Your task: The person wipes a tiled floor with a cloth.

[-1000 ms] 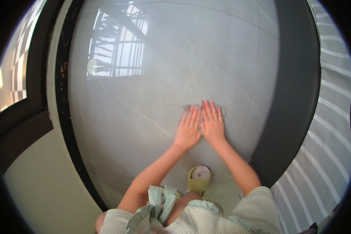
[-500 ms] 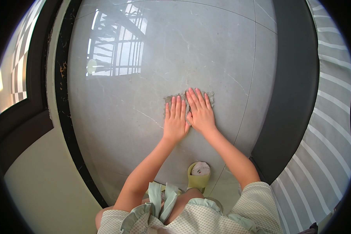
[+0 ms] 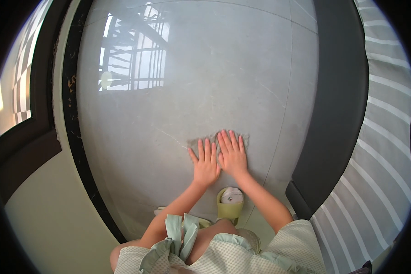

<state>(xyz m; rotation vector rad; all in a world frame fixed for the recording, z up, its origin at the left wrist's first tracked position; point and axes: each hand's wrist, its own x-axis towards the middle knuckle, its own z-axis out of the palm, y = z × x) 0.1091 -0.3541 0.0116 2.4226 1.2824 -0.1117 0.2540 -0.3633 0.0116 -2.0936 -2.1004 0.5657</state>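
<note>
A crumpled grey cloth lies on the grey tiled floor, mostly covered by my two hands. My left hand presses on its left part with the fingers spread and flat. Beside it, my right hand lies flat on the right part, fingers stretched away from me. The thumbs come close together in the middle. Only the cloth's far edge and small bits at the sides show.
A green slipper with my socked foot in it stands just below my hands. To the right runs a dark grey bed side with striped fabric beyond. A black skirting strip and a dark-framed window border the left.
Both hands have slid toward me across the floor, and the cloth has moved along under them. My elbows are drawn back a little.
</note>
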